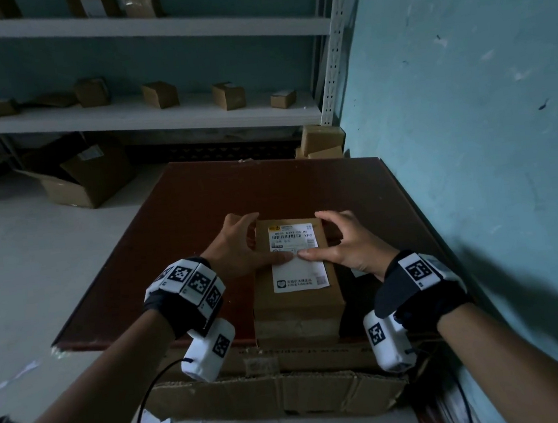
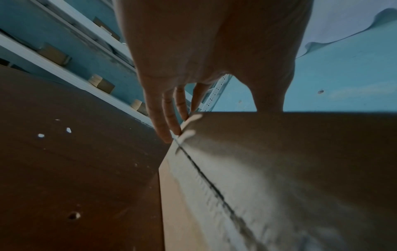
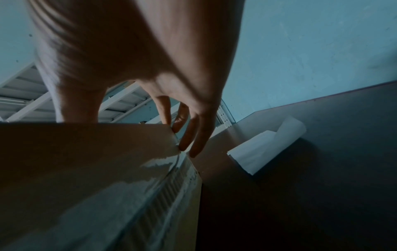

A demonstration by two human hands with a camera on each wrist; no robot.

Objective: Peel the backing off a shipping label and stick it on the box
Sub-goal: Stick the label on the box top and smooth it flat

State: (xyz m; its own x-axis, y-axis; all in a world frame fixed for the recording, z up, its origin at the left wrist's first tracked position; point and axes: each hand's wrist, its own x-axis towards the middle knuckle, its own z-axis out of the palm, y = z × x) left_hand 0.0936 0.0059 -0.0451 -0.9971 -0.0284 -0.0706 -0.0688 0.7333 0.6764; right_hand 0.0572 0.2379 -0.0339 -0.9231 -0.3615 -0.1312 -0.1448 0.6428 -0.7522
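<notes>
A brown cardboard box [image 1: 298, 309] stands on a dark red-brown table [image 1: 201, 202]. A white shipping label [image 1: 299, 273] lies flat on the box's top. My left hand [image 1: 236, 246] and right hand [image 1: 346, 242] press the label's middle with their thumbs, tips nearly touching. In the wrist views, the left fingers [image 2: 165, 122] reach straight down the box's [image 2: 279, 169] left side. The right fingers [image 3: 197, 135] reach down its right side [image 3: 86, 169]. A curled white backing sheet [image 3: 268, 147] lies on the table right of the box.
A blue wall [image 1: 468, 122] runs close along the table's right edge. White shelves [image 1: 157, 114] with several small cartons stand behind. An open carton [image 1: 84, 176] sits on the floor at left. Flattened cardboard [image 1: 272, 394] lies below the table's near edge.
</notes>
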